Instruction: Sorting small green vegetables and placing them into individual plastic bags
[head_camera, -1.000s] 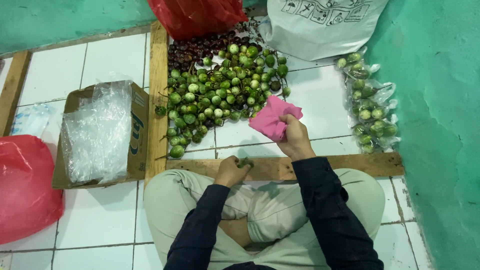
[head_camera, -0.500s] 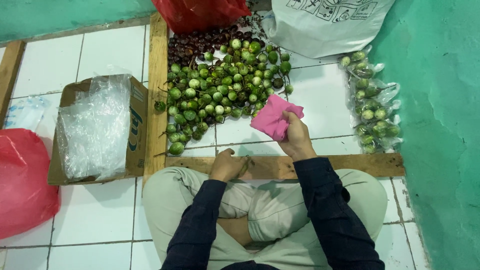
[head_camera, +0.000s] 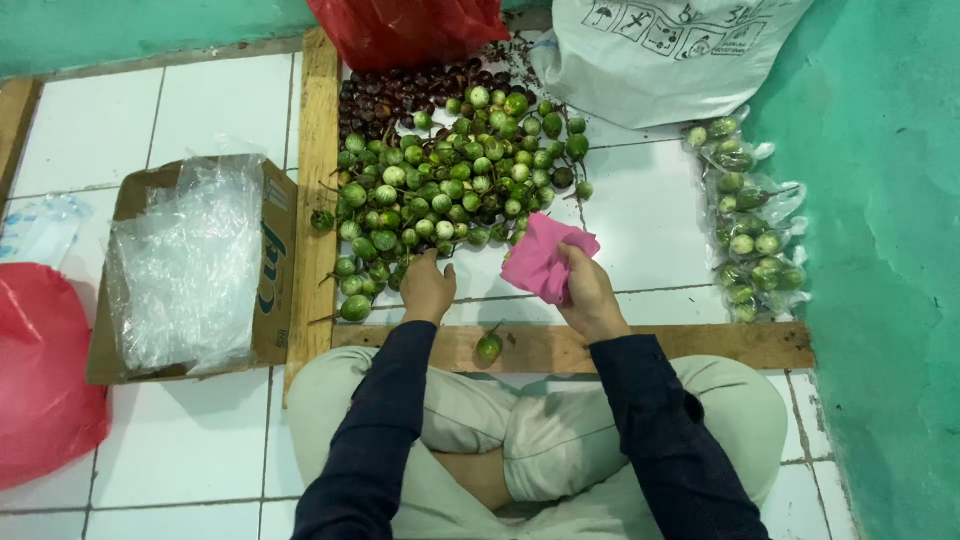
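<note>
Head view, looking down over crossed legs on white tile. Left hand palm down at near edge of eggplant pile, fingers spread loose among the nearest ones, closed on nothing that shows. Right hand pinching pink cloth, thumb and fingers clamped on its lower corner, cloth lifted just right of the pile. One loose eggplant lying on wooden plank between the forearms, apart from both hands. Dark red fruit heaped behind the green pile, touching it. Red bag at top edge, white sack beside it. Bagged eggplants along green wall, well right. Cardboard box with clear plastic bags to the left, beyond an upright plank.
</note>
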